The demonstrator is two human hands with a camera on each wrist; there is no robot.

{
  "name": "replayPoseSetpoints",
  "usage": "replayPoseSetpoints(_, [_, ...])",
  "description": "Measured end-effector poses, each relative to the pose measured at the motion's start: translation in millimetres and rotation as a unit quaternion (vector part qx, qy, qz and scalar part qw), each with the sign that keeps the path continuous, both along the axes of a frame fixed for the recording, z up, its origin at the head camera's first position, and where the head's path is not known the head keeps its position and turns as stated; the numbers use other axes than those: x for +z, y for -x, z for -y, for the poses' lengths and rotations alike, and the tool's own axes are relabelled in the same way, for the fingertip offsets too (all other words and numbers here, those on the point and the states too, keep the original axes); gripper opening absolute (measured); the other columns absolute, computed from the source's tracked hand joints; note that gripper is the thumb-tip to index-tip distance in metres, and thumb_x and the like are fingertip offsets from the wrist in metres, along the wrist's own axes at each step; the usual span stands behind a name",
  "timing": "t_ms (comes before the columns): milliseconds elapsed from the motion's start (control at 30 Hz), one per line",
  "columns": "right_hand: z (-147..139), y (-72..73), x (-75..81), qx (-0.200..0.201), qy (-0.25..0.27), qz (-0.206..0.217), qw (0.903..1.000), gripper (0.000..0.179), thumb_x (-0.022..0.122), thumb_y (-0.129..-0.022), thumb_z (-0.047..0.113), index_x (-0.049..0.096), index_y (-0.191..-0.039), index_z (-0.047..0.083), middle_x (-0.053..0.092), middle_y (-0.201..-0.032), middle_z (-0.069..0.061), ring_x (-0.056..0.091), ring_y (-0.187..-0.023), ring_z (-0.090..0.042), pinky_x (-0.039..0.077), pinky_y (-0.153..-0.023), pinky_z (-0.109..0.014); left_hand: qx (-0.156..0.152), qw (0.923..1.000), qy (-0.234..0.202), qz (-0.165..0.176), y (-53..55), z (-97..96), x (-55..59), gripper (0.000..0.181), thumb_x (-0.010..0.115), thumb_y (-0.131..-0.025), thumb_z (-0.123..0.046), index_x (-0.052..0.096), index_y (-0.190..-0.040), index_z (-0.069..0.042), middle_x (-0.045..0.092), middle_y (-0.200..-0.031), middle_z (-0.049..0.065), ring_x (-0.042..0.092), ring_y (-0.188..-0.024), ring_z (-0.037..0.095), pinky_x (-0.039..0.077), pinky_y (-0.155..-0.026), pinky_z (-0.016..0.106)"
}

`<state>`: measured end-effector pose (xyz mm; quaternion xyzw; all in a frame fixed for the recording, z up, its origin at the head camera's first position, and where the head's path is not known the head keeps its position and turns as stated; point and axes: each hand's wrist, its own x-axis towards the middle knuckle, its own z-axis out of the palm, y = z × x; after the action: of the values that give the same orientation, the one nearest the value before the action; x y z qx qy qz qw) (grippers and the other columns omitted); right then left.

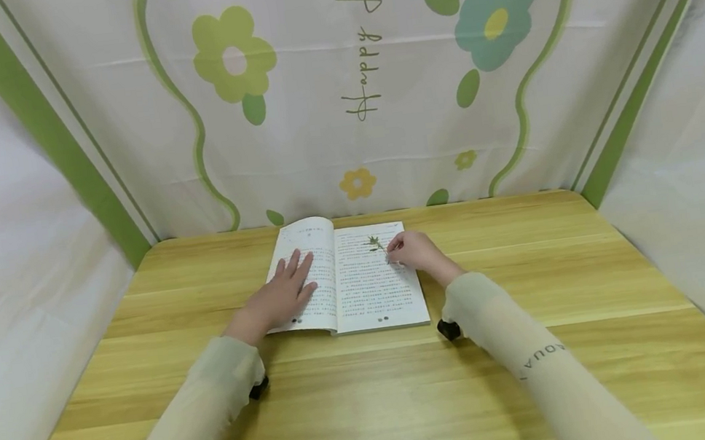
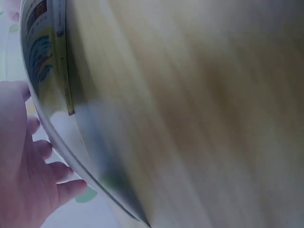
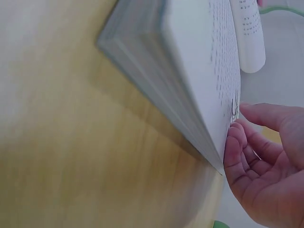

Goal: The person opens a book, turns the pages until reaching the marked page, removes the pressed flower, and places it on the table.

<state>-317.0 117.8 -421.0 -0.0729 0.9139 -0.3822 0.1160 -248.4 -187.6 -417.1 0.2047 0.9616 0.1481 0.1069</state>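
An open book (image 1: 376,306) with printed text lies at the far part of the table, its left page bulging up near the spine. My left hand (image 1: 277,301) rests on that left page with fingers spread. On the right page lies a small green leafy sprig (image 1: 373,242), and my right hand (image 1: 414,252) pinches its thin stem at the page's outer side. The right wrist view shows thumb and fingertips together at the page, the right hand (image 3: 268,154) beside the thick page block (image 3: 156,78). In the left wrist view, the book's colourful cover (image 2: 45,59) shows beneath the lifted edge.
The wooden table (image 1: 362,409) extends on all sides of the book. Behind it hangs a pale fabric backdrop (image 1: 303,138) with flower prints, and fabric walls (image 1: 18,239) stand to either side. Black wrist devices (image 1: 449,330) sit under both sleeves.
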Motion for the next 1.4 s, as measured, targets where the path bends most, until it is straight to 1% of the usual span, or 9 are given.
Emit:
replayPoseSetpoints(133, [3, 0.4, 0.7, -0.005, -0.008, 0.002, 1.0000, 0.019, 0.072, -0.097, 0.016, 0.071, -0.107, 0.001, 0.068, -0.098, -0.010, 0.061, -0.086, -0.023, 0.052, -0.073, -0.034, -0.027, 0.9989, 0.026, -0.028, -2.0, -6.2, 3.8, 0.061, 0.030, -0.114, -0.033, 0.012, -0.165, -0.007, 0.001, -0.170, 0.020, 0.002, -0.151, 0.051, 0.017, -0.121, 0.057])
replayPoseSetpoints(333, [6, 1.0, 1.2, -0.014, -0.018, -0.001, 0.9997, 0.018, 0.073, -0.096, 0.017, 0.072, -0.105, 0.001, 0.069, -0.099, -0.010, 0.062, -0.088, -0.023, 0.052, -0.078, -0.036, -0.038, 0.9970, 0.051, -0.044, -2.3, -10.0, 5.6, 0.058, 0.031, -0.113, -0.028, 0.017, -0.164, -0.004, 0.009, -0.170, 0.017, 0.005, -0.152, 0.049, 0.016, -0.122, 0.054])
replayPoseSetpoints(633, [11, 3.1, 0.1, -0.025, -0.047, -0.006, 0.9986, 0.015, 0.075, -0.096, 0.017, 0.070, -0.098, 0.004, 0.068, -0.098, -0.009, 0.059, -0.086, -0.022, 0.050, -0.079, -0.036, -0.053, 0.9965, 0.044, -0.049, -1.8, -8.1, 1.8, 0.076, 0.039, -0.110, -0.049, 0.012, -0.164, -0.004, 0.006, -0.171, 0.014, 0.005, -0.152, 0.048, 0.025, -0.119, 0.056])
replayPoseSetpoints(800, [14, 3.8, 1.3, -0.027, -0.071, -0.013, 0.9970, 0.012, 0.074, -0.095, 0.014, 0.072, -0.092, 0.003, 0.069, -0.095, -0.009, 0.059, -0.084, -0.022, 0.051, -0.078, -0.035, -0.054, 0.9960, 0.044, -0.055, -1.6, -7.4, 1.9, 0.077, 0.040, -0.109, -0.050, 0.012, -0.164, -0.003, 0.007, -0.171, 0.015, 0.005, -0.152, 0.048, 0.024, -0.120, 0.056])
replayPoseSetpoints(1000, [15, 1.6, 4.8, -0.031, -0.081, -0.008, 0.9962, 0.014, 0.071, -0.097, 0.011, 0.075, -0.087, 0.002, 0.072, -0.098, -0.011, 0.063, -0.085, -0.023, 0.054, -0.081, -0.037, -0.055, 0.9971, 0.033, -0.041, -2.5, -7.0, 2.1, 0.078, 0.040, -0.109, -0.051, 0.012, -0.164, -0.004, 0.005, -0.171, 0.015, 0.004, -0.153, 0.047, 0.022, -0.120, 0.056])
replayPoseSetpoints(1167, [17, 1.7, 8.6, -0.033, -0.095, 0.001, 0.9949, 0.026, 0.067, -0.098, 0.008, 0.069, -0.073, 0.003, 0.071, -0.088, -0.010, 0.059, -0.072, -0.019, 0.050, -0.071, -0.033, -0.054, 0.9973, 0.030, -0.041, -1.3, -6.2, -0.3, 0.078, 0.040, -0.109, -0.051, 0.011, -0.164, -0.004, 0.005, -0.171, 0.014, 0.004, -0.153, 0.047, 0.021, -0.121, 0.055])
replayPoseSetpoints(1267, [20, 2.7, 10.6, -0.031, -0.117, 0.013, 0.9925, 0.020, 0.062, -0.098, 0.006, 0.066, -0.079, 0.000, 0.066, -0.085, -0.011, 0.054, -0.069, -0.020, 0.044, -0.066, -0.031, -0.052, 0.9973, 0.032, -0.040, -0.4, -6.4, -1.1, 0.078, 0.039, -0.109, -0.052, 0.010, -0.165, -0.006, 0.004, -0.171, 0.013, 0.003, -0.153, 0.046, 0.021, -0.121, 0.055])
replayPoseSetpoints(1333, [22, 3.1, 11.7, -0.029, -0.133, 0.020, 0.9906, 0.012, 0.059, -0.098, 0.004, 0.067, -0.092, -0.003, 0.065, -0.091, -0.013, 0.055, -0.073, -0.022, 0.044, -0.067, -0.031, -0.052, 0.9974, 0.031, -0.039, -0.4, -6.8, -0.8, 0.078, 0.039, -0.109, -0.052, 0.011, -0.165, -0.006, 0.005, -0.171, 0.013, 0.003, -0.153, 0.045, 0.020, -0.121, 0.055])
replayPoseSetpoints(1400, [24, 3.1, 12.5, -0.025, -0.149, 0.025, 0.9883, 0.014, 0.058, -0.098, 0.004, 0.066, -0.105, -0.005, 0.064, -0.098, -0.015, 0.056, -0.079, -0.025, 0.045, -0.070, -0.033, -0.052, 0.9975, 0.029, -0.038, -0.9, -6.9, -0.2, 0.078, 0.040, -0.109, -0.051, 0.011, -0.165, -0.005, 0.005, -0.171, 0.013, 0.003, -0.153, 0.046, 0.020, -0.121, 0.055])
